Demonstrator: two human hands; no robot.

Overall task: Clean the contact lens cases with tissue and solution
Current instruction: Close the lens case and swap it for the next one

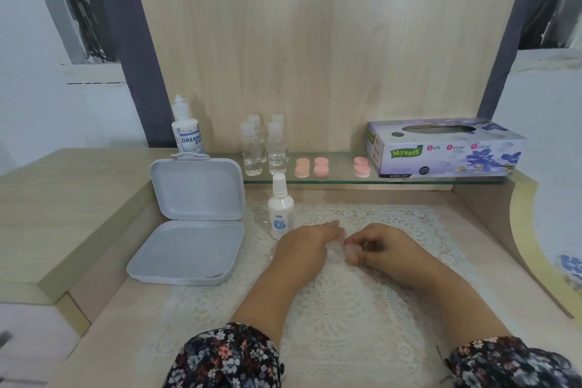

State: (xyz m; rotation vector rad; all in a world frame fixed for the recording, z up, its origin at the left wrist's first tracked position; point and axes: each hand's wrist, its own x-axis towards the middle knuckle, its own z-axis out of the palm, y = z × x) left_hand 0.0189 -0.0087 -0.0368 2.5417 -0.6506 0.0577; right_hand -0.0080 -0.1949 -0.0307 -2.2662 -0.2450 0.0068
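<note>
A clear contact lens case [334, 253] lies on the lace mat [330, 309] between my hands. My left hand [307, 249] holds its left well. My right hand [382, 247] pinches the pale pink cap [352, 249] on its right well with thumb and fingers. A small white solution bottle [280, 208] stands just behind my left hand. More pink-capped lens cases [311, 166] [361, 166] sit on the glass shelf [315, 180]. The tissue box [444, 148] stands on the shelf's right end.
An open grey plastic box [189, 230] lies to the left of the mat. A large solution bottle [186, 129] and several small clear bottles [264, 148] stand at the back left of the shelf. A wooden panel rises behind.
</note>
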